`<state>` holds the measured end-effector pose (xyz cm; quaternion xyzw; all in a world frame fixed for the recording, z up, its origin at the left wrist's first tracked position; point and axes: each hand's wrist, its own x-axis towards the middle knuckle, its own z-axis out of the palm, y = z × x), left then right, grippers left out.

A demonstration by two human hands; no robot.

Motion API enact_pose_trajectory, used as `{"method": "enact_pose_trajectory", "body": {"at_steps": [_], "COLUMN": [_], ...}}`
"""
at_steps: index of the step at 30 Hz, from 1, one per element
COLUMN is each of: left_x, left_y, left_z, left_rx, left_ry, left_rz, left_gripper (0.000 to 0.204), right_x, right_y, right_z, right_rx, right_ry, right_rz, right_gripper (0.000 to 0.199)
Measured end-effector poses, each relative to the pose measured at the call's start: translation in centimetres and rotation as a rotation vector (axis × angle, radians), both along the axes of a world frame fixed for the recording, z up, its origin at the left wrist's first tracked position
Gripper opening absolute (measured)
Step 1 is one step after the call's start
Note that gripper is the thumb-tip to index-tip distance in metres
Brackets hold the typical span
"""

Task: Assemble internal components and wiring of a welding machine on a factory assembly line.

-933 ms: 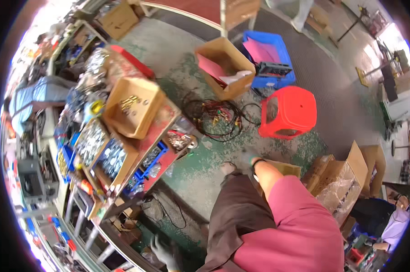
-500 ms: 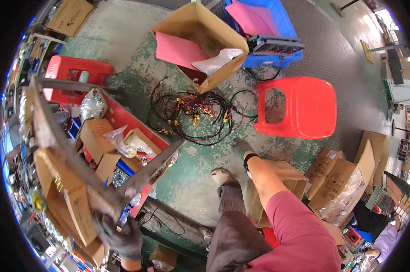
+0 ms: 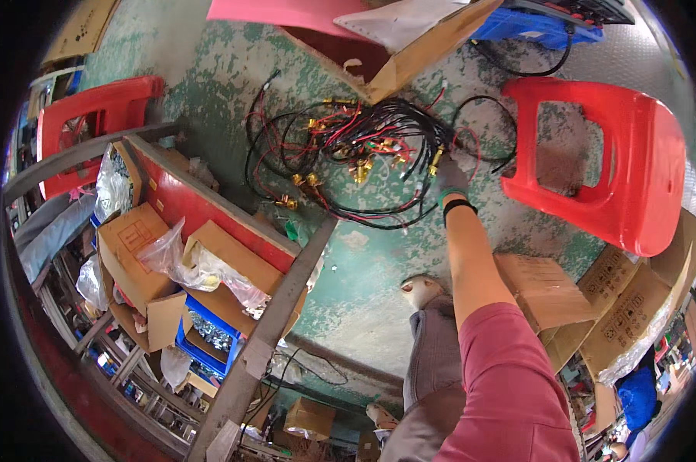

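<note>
A tangled bundle of black and red cables with brass-coloured fittings lies on the worn green floor. My right hand, in a dark grey glove with a green cuff, reaches down to the bundle's right side. It meets the cables beside one brass fitting. The fingers blend into the dark cables, so their grip is unclear. A black band circles that wrist. My left hand is out of view.
Right of the cables stands a red plastic stool; another red stool is at far left. An open carton sits beyond the bundle. A metal-framed rack with small cartons fills the left. More cartons stand at right.
My right hand has moved forward and right to the cables. My left hand, earlier over the rack at lower left, has left the view. The view has moved closer to the floor.
</note>
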<state>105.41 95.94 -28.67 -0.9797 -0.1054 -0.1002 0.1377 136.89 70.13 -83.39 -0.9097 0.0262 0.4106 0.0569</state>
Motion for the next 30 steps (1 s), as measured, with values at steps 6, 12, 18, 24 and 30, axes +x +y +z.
{"method": "enact_pose_trajectory", "body": {"at_steps": [6,12,18,24,30], "left_x": [-0.5,-0.8,1.2,-7.2,-25.6], "left_y": [-0.1,-1.1,-2.9,-11.5,-18.0], "left_z": [1.0,2.9,7.0,17.8,24.5], "left_rx": [-0.004,-0.015,-0.051,-0.608,-1.505], "left_ry": [0.004,-0.098,-0.131,-0.158,-0.446], "left_rz": [-0.010,-0.031,-0.045,-0.108,0.123], "left_gripper": [0.074,0.076,0.073,0.053,0.034], "right_x": [-3.1,-11.6,-22.4,-27.6,-38.2], "right_y": [0.3,0.1,-0.2,-1.8,-0.4], "right_z": [1.0,17.6,41.7,62.2,73.5], "right_rx": [0.020,0.483,1.133,1.487,1.380], "right_ry": [-0.071,-0.046,0.159,0.749,1.083], "right_rz": [0.250,0.252,0.452,0.337,0.161], "right_gripper": [0.028,0.025,0.028,0.032,0.029]}}
